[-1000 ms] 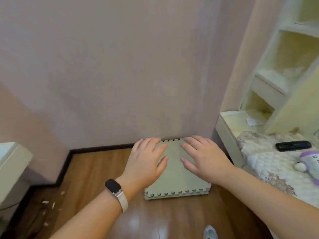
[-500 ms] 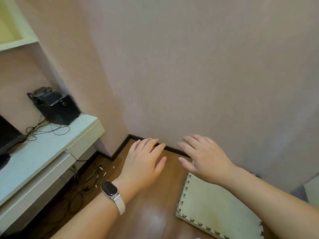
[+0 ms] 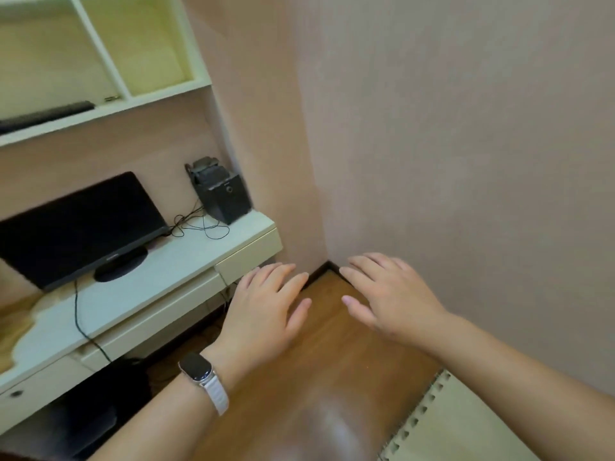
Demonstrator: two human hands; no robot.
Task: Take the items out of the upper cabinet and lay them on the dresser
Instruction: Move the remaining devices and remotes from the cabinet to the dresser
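Observation:
My left hand (image 3: pixel 266 307), with a smartwatch on a white band at the wrist, and my right hand (image 3: pixel 389 297) hover side by side over the wooden floor, palms down, fingers straight, holding nothing. At the top left is the upper cabinet (image 3: pixel 109 78), a cream open shelf unit. A long dark flat item (image 3: pixel 46 116) and a small object (image 3: pixel 111 98) lie in its left compartment. The right compartment looks bare. Below it runs a white dresser top (image 3: pixel 186 257).
On the dresser top stand a black monitor (image 3: pixel 80 224) and a black speaker (image 3: pixel 221 194) with loose cables. A pale foam puzzle mat (image 3: pixel 459 427) lies on the floor at the lower right. Pink walls meet in a corner just beyond my hands.
The view has swung left: the foam mat slid from under my hands to the lower right corner, and the dresser, monitor and cabinet came into view. Both hands stay flat and empty.

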